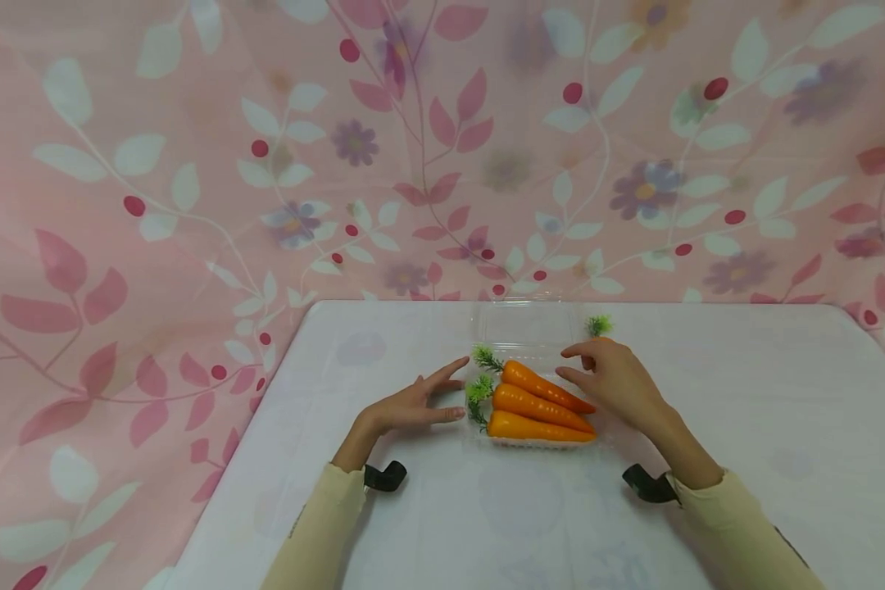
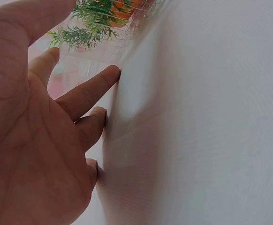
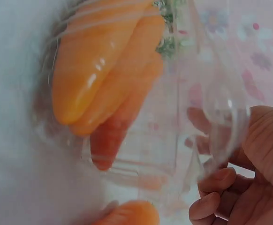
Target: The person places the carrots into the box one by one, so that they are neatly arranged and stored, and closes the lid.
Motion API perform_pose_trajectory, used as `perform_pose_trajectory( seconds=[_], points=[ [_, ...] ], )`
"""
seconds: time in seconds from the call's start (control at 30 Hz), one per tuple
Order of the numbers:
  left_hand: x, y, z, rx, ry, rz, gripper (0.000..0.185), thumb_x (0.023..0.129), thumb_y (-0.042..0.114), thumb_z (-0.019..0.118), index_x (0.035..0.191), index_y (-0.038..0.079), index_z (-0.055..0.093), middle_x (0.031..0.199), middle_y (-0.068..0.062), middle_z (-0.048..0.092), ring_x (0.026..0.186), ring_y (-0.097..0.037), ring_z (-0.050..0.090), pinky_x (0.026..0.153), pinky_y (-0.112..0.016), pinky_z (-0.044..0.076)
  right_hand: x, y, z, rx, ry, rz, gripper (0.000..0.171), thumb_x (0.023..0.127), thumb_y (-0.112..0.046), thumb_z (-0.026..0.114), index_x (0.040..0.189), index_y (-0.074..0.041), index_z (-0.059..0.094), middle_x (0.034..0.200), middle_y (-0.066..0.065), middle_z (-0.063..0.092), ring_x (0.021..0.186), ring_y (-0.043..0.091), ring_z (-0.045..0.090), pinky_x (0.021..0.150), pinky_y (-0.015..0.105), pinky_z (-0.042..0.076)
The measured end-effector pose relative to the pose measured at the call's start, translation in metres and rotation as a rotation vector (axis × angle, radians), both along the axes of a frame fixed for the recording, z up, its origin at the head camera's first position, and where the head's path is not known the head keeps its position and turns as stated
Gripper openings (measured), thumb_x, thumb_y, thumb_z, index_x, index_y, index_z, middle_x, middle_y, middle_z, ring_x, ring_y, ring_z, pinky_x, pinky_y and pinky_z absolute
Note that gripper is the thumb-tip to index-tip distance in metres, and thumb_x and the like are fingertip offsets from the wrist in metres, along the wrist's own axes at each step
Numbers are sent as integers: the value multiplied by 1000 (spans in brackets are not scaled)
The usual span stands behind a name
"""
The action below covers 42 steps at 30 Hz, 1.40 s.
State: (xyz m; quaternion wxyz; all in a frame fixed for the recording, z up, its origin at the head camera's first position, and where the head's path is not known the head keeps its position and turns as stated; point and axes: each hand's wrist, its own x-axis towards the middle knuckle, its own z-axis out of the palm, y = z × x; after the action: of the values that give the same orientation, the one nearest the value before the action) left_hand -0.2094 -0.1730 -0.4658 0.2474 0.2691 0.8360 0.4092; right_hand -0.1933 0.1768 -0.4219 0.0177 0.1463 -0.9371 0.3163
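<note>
Three orange toy carrots [image 1: 538,403] with green tops [image 1: 481,389] lie side by side in a clear plastic clamshell box [image 1: 542,443]. Its lid [image 1: 528,324] is folded back behind them. My left hand [image 1: 416,406] is beside the box's left end, fingers spread and the thumb near the green tops; it holds nothing. Over the box's back right corner is my right hand [image 1: 619,381], its thumb and forefinger apart and the other fingers bent. In the right wrist view, clear plastic [image 3: 221,108] overlaps its fingers. Another carrot's green top [image 1: 600,325] shows behind this hand, the rest mostly hidden.
A white cloth [image 1: 413,524] covers the table. Pink floral fabric [image 1: 442,164] hangs along the back and left side. Dark wrist cameras [image 1: 649,483] are strapped to both sleeved arms.
</note>
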Motion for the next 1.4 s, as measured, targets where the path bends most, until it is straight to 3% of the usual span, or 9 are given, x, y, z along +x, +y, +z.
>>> perform_pose_trajectory(
  seconds=[0.4,0.73,1.03,1.4],
  points=[
    [-1,0,-1,-12,-4,4,84,94,45,65,159,34,12,151,-1,43,142,-14,32,113,-56,-14,-2,28,3,-29,10,-62,35,90,-29,74,115,-5,73,89,7,61,79,24,50,65,35,43],
    [-2,0,-2,-22,-5,8,84,93,47,65,159,36,12,150,3,44,140,-9,33,114,-54,-13,-4,48,-7,-1,7,-117,38,88,-27,76,115,-1,72,82,7,54,70,22,47,51,29,37],
    [-2,0,-3,-12,-22,7,85,93,46,65,159,36,12,151,3,42,140,-8,34,114,-54,-14,-4,60,-13,15,38,-142,32,91,-27,73,110,-2,72,77,5,52,65,21,45,51,31,34],
    [-3,-1,-1,-15,-10,0,84,94,46,64,159,35,12,151,2,42,140,-8,33,114,-54,-14,-4,69,-16,34,-49,-174,41,91,-31,72,117,1,67,78,6,53,61,22,43,48,30,34]
  ],
)
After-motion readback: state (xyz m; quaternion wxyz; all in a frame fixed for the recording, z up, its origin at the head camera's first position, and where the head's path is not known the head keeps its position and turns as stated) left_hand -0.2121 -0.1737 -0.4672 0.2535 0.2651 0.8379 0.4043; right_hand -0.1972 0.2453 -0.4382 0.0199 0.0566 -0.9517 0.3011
